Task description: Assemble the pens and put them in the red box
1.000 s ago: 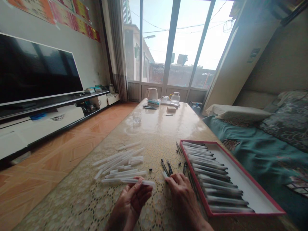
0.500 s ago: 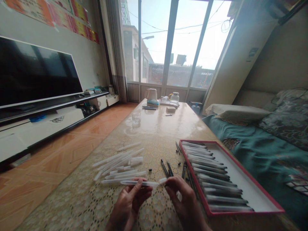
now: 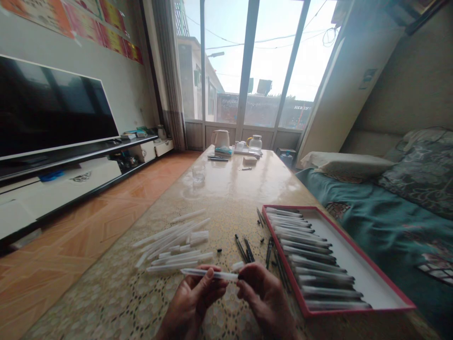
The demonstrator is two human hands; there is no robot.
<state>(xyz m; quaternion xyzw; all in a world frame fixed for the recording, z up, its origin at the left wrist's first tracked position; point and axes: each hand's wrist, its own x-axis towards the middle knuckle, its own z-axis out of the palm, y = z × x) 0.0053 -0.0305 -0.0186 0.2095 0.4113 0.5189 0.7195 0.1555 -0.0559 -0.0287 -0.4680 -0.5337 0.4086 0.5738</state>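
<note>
Within the left hand [image 3: 196, 295], thumb and fingers grip a translucent pen barrel [image 3: 226, 275], its right end meeting a small black plug [image 3: 240, 277] pinched by the right hand [image 3: 264, 293]; right of that hand lies a red-rimmed box [image 3: 345, 248] of pens [image 3: 300, 233].

No writing is legible (wall posters [image 3: 44, 18] included).

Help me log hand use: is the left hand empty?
No, the left hand holds a whitish pen barrel between its thumb and fingers.
</note>
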